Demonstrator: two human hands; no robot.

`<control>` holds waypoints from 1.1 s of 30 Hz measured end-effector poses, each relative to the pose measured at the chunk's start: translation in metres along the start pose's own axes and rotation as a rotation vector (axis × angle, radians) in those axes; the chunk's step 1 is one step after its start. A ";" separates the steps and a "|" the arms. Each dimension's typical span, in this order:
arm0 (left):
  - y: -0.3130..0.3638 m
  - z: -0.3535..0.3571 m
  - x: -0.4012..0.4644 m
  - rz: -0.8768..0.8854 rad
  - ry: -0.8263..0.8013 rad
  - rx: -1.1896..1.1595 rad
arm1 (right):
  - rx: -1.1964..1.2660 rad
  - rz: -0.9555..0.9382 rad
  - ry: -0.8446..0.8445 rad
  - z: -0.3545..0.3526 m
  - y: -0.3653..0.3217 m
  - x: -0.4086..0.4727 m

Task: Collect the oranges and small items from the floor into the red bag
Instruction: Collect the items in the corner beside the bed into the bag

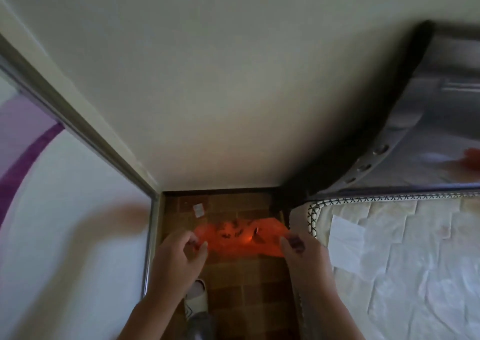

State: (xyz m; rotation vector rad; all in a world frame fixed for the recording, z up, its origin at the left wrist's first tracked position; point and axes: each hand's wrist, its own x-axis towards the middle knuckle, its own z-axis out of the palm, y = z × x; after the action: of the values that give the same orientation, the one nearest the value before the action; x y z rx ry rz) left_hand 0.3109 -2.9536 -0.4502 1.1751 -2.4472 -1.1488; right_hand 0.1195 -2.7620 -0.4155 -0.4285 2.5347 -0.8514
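Note:
The red bag [241, 237], thin plastic with dark print, is stretched over the brown tiled floor [241, 282] between my hands. My left hand [179, 255] pinches its left edge with thumb and fingers. On the right edge, my right hand [302, 252] grips the plastic next to the mattress corner. A small white packet [198, 210] lies on the tiles just beyond the bag, near the wall. No orange shows clearly; a bright spot glows inside the bag and I cannot tell what it is.
The floor is a narrow strip between a mirrored sliding door [78, 222] on the left and a mattress [389, 248] on the right. A white slipper [196, 298] lies below my left hand. A plain wall [233, 106] closes the far end.

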 end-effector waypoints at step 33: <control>-0.287 0.323 0.183 0.518 0.125 0.053 | -0.257 -0.586 0.089 0.337 0.252 0.260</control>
State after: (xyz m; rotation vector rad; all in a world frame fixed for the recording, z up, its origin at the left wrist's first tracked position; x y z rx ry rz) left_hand 0.2046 -3.0150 -0.9031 0.5427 -2.4789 -0.8335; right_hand 0.0230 -2.8440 -0.8939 -1.2847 2.6411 -0.7421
